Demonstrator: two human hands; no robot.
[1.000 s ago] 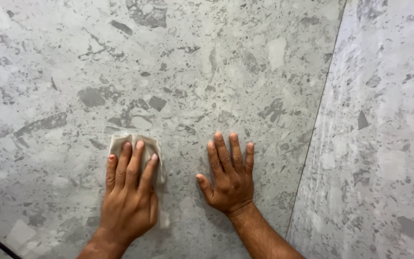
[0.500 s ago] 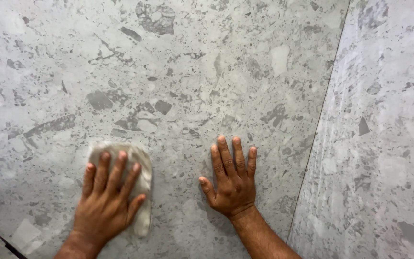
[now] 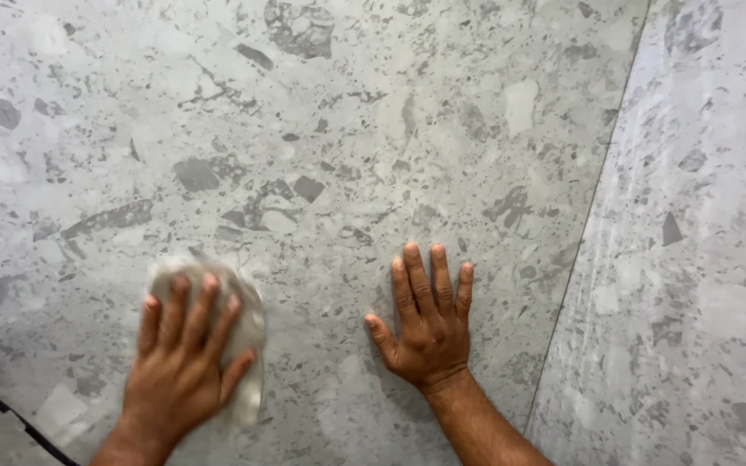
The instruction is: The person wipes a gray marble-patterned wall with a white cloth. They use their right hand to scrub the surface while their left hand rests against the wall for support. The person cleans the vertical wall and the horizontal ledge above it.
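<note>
I see the left hand, fingers spread, pressing a pale cloth flat on the grey speckled tile; the right hand lies flat, fingers together, well apart from it.

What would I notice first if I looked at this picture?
Two hands pressed flat on a big grey speckled stone tile. The left hand, low on the left, is blurred and covers a pale cloth; the right hand, near the middle, lies bare with fingers spread. A thin dark joint line slants down the right side.
</note>
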